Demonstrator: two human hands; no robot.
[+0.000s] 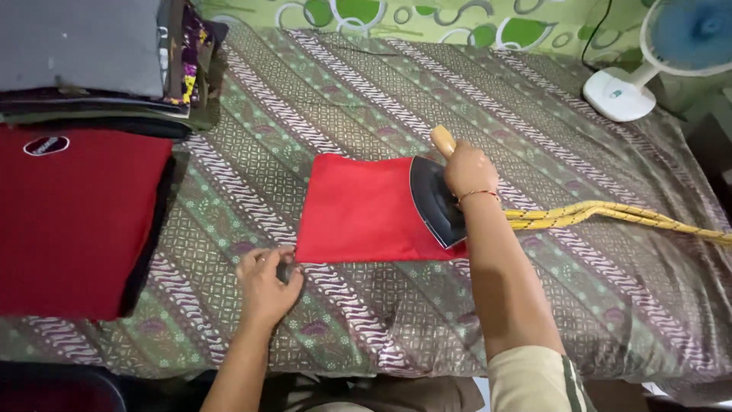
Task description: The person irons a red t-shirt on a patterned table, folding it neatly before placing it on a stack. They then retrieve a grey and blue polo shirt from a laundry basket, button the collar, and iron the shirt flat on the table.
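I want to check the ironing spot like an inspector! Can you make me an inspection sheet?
Surface: patterned cloth covering the work area.
Job's things: folded red cloth; iron tilted on its right edge.
Clutter: folded clothes stack at left, red piece on top.
Hands: right hand grips the iron's handle; left hand rests on the patterned cloth at the red cloth's near corner.
Cables: yellow cord trailing right.
Surroundings: fan at top right.

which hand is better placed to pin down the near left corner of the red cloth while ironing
Left. The left hand rests flat on the patterned cover right beside that corner of the red cloth, while the right hand grips the iron.
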